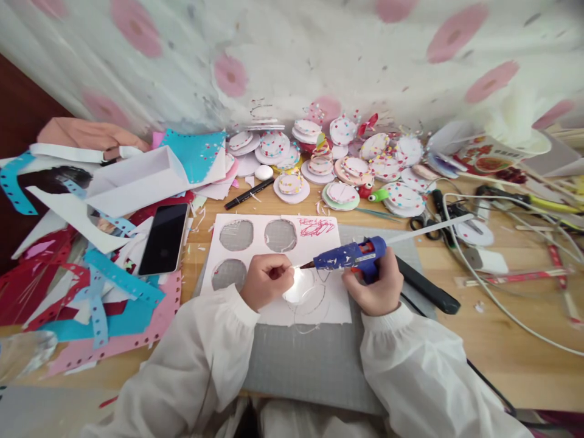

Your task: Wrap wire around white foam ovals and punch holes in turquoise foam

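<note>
My right hand [375,281] is wrapped round the handle of a blue hot glue gun [340,255], which has a pale glue stick in its back end. Its dark nozzle points left, close beside the fingertips of my left hand [269,280]. Those fingers are pinched together, and what they hold is too small to make out. Under both is a white sheet [274,313] with round holes cut in it and circles drawn on it. A bright light patch shows below the nozzle. The sheet lies on a grey cutting mat [314,365].
Layered round paper pieces [292,184] line the back. Paper scraps [114,280], a white box [137,182] and a phone [165,238] are at left. A black marker [249,194], scissors [426,226], a white cable [497,298], a paper cup [497,155] and pliers [554,204] also lie about.
</note>
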Tool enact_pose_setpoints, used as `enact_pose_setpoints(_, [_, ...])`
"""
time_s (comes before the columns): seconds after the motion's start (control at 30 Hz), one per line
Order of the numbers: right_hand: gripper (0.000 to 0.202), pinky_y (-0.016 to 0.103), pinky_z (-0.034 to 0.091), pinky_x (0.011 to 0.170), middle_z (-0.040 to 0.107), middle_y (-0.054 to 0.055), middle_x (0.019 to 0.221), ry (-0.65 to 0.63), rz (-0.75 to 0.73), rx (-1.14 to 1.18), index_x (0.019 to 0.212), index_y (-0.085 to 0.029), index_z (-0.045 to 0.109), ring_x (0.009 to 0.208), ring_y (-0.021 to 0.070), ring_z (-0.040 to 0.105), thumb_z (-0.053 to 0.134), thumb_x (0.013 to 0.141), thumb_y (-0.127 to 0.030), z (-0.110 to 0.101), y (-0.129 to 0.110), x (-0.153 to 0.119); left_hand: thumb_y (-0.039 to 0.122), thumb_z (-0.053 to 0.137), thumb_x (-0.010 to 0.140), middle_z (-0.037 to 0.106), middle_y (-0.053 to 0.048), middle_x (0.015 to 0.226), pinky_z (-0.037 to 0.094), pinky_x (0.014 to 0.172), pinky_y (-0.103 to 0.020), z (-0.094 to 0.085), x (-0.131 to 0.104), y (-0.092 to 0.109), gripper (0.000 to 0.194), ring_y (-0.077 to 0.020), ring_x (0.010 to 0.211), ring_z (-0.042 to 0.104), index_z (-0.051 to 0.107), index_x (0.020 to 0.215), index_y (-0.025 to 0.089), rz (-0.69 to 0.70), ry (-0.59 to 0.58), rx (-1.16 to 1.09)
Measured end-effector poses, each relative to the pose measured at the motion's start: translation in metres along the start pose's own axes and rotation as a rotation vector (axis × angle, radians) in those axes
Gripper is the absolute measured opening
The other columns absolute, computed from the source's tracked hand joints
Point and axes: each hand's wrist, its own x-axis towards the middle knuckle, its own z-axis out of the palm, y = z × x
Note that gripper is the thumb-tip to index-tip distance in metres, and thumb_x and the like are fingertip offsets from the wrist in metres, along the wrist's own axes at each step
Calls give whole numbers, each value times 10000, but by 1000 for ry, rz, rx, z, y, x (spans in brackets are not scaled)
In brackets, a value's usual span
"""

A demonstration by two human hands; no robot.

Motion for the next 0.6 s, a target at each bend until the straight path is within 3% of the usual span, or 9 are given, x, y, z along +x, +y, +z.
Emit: enact_pose_setpoints(0.6, [228, 205, 366, 410, 400, -103, 505, 4, 4, -22, 754, -222, 490, 401, 72, 343, 617, 567, -242, 1, 0, 0, 190, 536, 663, 339, 41, 456, 227, 444, -227, 0, 0, 2, 248, -73, 461, 293, 406, 454, 165, -1, -2, 6])
